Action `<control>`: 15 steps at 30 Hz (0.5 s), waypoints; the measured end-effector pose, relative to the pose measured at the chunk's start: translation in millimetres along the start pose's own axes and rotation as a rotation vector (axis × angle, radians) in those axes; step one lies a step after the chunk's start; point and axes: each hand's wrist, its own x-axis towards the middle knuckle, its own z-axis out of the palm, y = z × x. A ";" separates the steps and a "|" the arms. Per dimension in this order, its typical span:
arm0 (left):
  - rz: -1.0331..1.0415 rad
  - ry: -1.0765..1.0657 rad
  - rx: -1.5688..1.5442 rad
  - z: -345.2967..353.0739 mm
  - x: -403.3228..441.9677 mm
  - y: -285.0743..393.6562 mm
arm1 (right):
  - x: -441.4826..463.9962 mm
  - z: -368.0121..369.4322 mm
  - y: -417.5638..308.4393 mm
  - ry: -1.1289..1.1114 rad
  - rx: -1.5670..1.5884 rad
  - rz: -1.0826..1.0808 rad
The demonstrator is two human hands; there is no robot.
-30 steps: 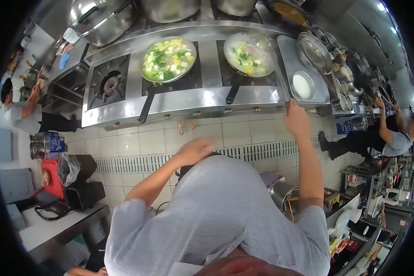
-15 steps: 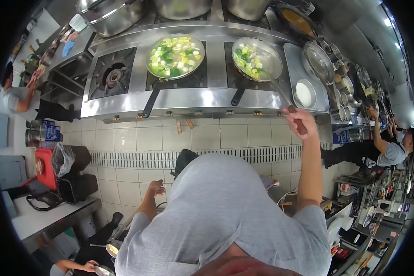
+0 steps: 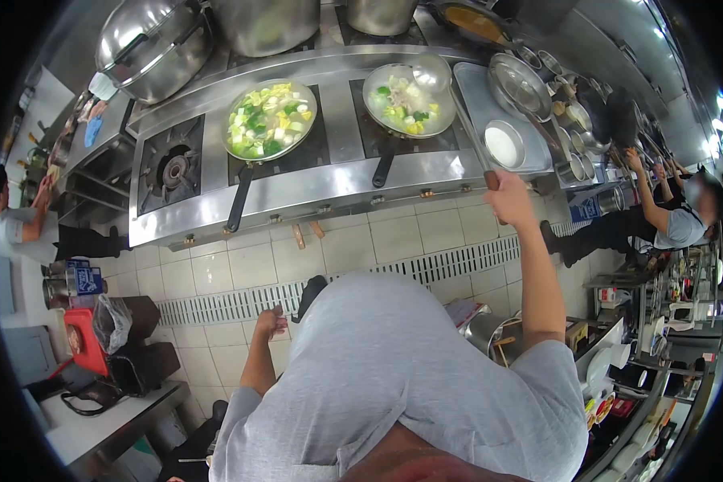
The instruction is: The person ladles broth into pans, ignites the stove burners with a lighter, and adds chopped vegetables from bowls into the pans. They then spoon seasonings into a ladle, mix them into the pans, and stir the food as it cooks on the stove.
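My right hand [image 3: 512, 199] is closed around the wooden handle of a long metal ladle [image 3: 432, 74]. The ladle's round bowl is at the back right rim of the right frying pan [image 3: 371, 102], which holds green and yellow vegetables and pale pieces in liquid. To its left, a second frying pan [image 3: 312, 103] is full of chopped green, yellow and white vegetables. Both pans sit on burners with their black handles pointing toward me. My left hand [image 3: 271, 322] hangs low beside my body, holding nothing, its fingers loosely bent and apart.
A bowl of white contents [image 3: 503, 145] stands on a metal tray [image 3: 471, 83] right of the pans. Large pots [image 3: 267, 26] line the back of the stove [image 3: 186, 210]. An unused burner [image 3: 173, 169] is at left. Another person [image 3: 671, 217] stands at far right.
The ladle's bowl has moved from among the vegetables to the back right of the right pan, and its handle has swung. The whole view has shifted and tilted. My left hand still hangs low.
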 end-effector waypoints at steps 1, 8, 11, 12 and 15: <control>-0.010 0.001 -0.006 -2.5 0.6 -1.6 | -0.1 3.2 -1.3 0.051 -0.079 -0.022; -0.054 0.024 -0.013 -4.4 3.7 -31.2 | 6.8 16.5 -11.1 -0.171 -0.062 0.077; -0.060 0.034 0.015 0.7 -2.1 -39.3 | 16.0 18.2 -4.1 -0.415 0.630 0.243; -0.062 0.032 0.008 1.7 -1.1 -42.7 | 18.2 17.5 -3.3 -0.479 0.935 0.295; -0.068 0.039 0.001 1.6 1.0 -49.1 | 21.7 7.5 1.3 -0.604 1.416 0.436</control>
